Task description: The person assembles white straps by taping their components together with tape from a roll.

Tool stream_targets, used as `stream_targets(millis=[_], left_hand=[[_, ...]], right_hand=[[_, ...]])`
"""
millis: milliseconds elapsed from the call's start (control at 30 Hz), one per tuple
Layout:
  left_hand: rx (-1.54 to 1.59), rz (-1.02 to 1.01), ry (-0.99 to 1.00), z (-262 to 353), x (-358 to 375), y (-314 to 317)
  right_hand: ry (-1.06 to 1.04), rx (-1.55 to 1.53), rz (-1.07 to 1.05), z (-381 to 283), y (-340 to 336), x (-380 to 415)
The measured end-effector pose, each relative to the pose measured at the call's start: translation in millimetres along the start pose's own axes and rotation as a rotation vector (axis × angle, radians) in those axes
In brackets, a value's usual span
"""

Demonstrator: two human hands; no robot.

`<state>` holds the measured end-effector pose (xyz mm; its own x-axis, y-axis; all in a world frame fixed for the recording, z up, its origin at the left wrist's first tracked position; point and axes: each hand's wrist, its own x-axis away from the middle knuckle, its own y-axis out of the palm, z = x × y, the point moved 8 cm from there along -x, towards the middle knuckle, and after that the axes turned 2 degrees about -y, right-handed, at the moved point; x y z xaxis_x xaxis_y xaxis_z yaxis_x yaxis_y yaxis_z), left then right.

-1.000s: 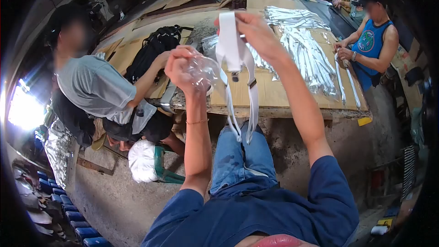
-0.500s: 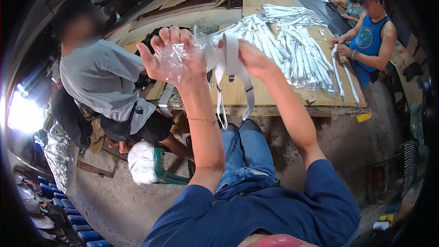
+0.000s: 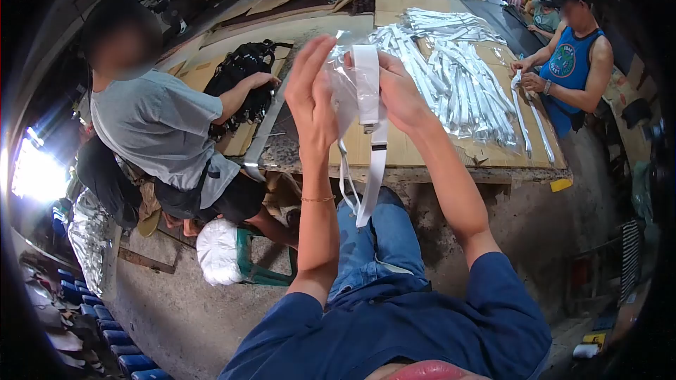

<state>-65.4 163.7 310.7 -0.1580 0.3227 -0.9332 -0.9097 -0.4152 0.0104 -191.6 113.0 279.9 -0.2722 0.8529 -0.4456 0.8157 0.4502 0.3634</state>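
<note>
My right hand (image 3: 403, 91) grips a white strap (image 3: 365, 88), folded into a loop at the top. Its ends hang down in front of my knees, with a metal piece and a dark slider on them. Against the strap's left side is a clear plastic bag (image 3: 343, 88), crumpled and see-through. My left hand (image 3: 314, 102) is closed on this bag, fingers pointing up and thumb side toward the strap. Part of its grip is hidden behind the hand and the film.
Bagged white straps (image 3: 461, 81) lie heaped on the cardboard-covered table (image 3: 422, 157). At left, a person in grey (image 3: 151, 112) reaches to black straps (image 3: 246, 84). Another person in blue (image 3: 574, 56) handles white straps at right. A green stool (image 3: 245, 257) stands below left.
My left hand has turned side-on and drawn nearer the strap, and the film no longer covers its palm. The strap hangs lower and straighter. The left person's hand now shows over the black straps.
</note>
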Motion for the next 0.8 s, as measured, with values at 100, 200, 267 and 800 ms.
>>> stream_targets(millis=[100,200,267,800], left_hand=[[0.241,-0.065,-0.109,0.5,2.1,9.5],[-0.068,-0.073,-0.023,15.8,0.3,10.5],[0.025,0.026,-0.115,3.7,3.1,-4.6],[0.263,-0.05,-0.511,-51.7,36.9,-13.9]], right_hand=[[0.034,0.223,-0.024,-2.9,-0.9,1.6],[-0.018,0.251,-0.156,-4.8,4.6,0.7],[0.101,0.131,-0.179,0.7,4.3,3.1],[-0.222,0.237,-0.07,-78.0,-18.2,-27.1]])
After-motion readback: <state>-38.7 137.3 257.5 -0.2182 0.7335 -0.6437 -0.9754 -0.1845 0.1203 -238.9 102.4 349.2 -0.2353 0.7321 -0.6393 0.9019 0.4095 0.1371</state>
